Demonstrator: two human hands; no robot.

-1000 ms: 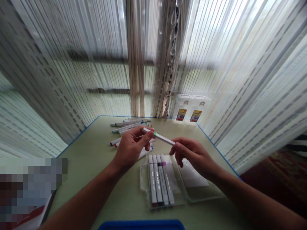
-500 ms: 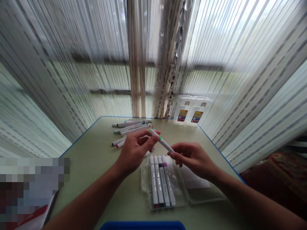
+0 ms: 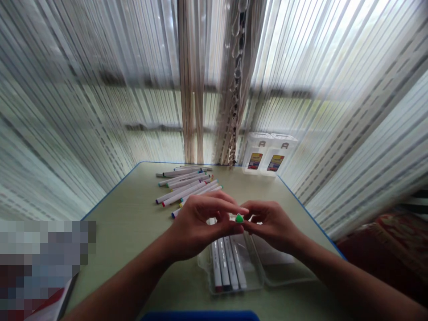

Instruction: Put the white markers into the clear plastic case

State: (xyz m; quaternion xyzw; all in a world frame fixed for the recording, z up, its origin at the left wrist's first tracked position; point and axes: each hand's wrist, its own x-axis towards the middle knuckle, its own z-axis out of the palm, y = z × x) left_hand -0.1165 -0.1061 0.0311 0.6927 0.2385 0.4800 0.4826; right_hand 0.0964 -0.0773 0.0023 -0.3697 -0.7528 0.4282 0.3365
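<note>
A marker (image 3: 239, 218) is seen end-on, its green tip facing me. The fingers of my left hand (image 3: 209, 218) close around it from the left. My right hand (image 3: 270, 223) pinches it from the other side, and most of the marker's body is hidden. Below the hands lies an open clear plastic case (image 3: 257, 285). Several white markers (image 3: 230, 267) rest side by side in its left part; their upper ends are covered by my left hand. The case's transparent lid (image 3: 284, 278) is folded out to the right, under my right forearm.
Several loose markers (image 3: 187, 187) with coloured ends lie piled at the back of the green table (image 3: 133, 209). Two clear cases (image 3: 264, 156) with labels stand at the back right corner. A blue edge (image 3: 200, 315) shows at the front; string curtains (image 3: 133, 102) hang behind.
The green marker has turned from slanting sideways to pointing its green end at me. My left hand has moved right and down, close against my right hand.
</note>
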